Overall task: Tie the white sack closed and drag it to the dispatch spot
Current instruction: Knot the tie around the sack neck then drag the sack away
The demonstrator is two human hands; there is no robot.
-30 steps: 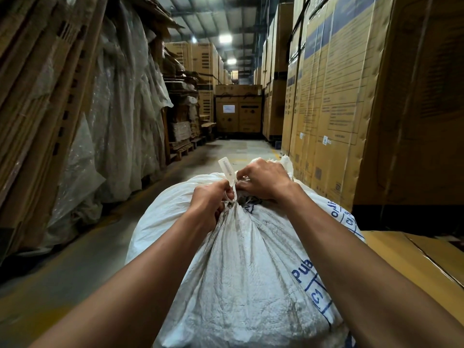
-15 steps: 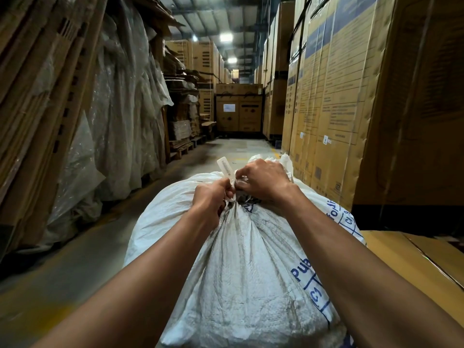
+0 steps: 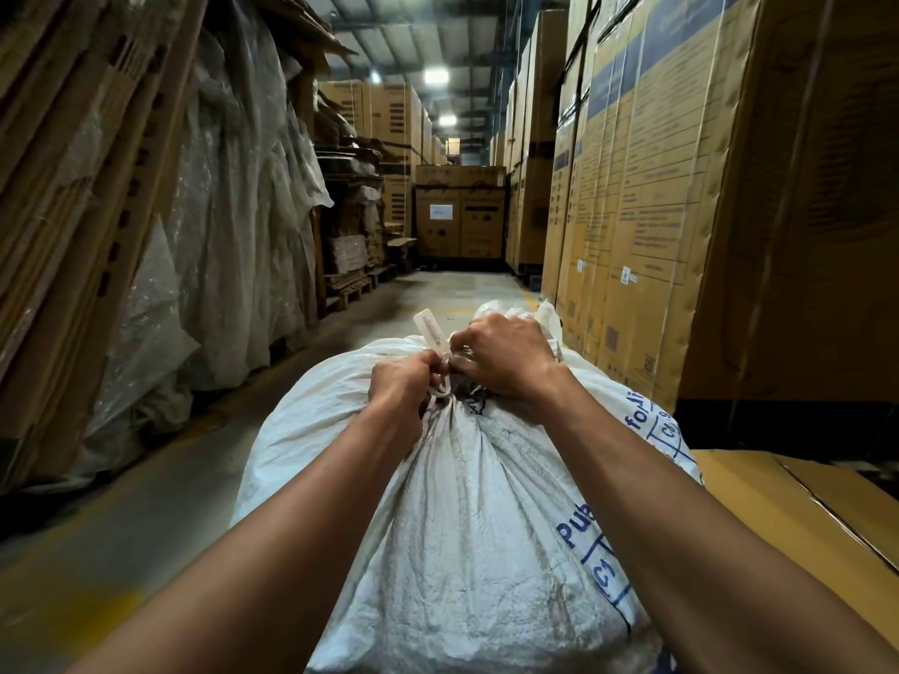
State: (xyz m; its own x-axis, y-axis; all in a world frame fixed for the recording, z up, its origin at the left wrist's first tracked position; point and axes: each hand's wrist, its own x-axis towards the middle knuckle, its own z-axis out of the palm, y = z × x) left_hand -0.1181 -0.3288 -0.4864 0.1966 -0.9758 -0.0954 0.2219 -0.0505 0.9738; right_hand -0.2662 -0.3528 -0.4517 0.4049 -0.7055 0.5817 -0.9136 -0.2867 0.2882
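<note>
A big white woven sack point(image 3: 467, 508) with blue print stands in front of me, its mouth bunched into a neck. A white plastic tie point(image 3: 440, 391) loops round that neck, and its tagged tail point(image 3: 430, 330) sticks up. My left hand point(image 3: 401, 384) grips the tie at the left of the neck. My right hand point(image 3: 503, 355) clutches the gathered sack top just right of it, fingers curled. The two hands nearly touch.
The concrete aisle floor point(image 3: 457, 294) runs ahead. Tall cardboard cartons point(image 3: 647, 187) wall the right side. Leaning cardboard sheets and plastic-wrapped goods point(image 3: 233, 201) line the left, with wooden pallets point(image 3: 352, 287) beyond. A flat carton point(image 3: 798, 508) lies low at my right. Boxes point(image 3: 459, 216) close the far end.
Both hands have stayed at the sack's neck with only slight shifts. The tie's tail has tilted a little to the left.
</note>
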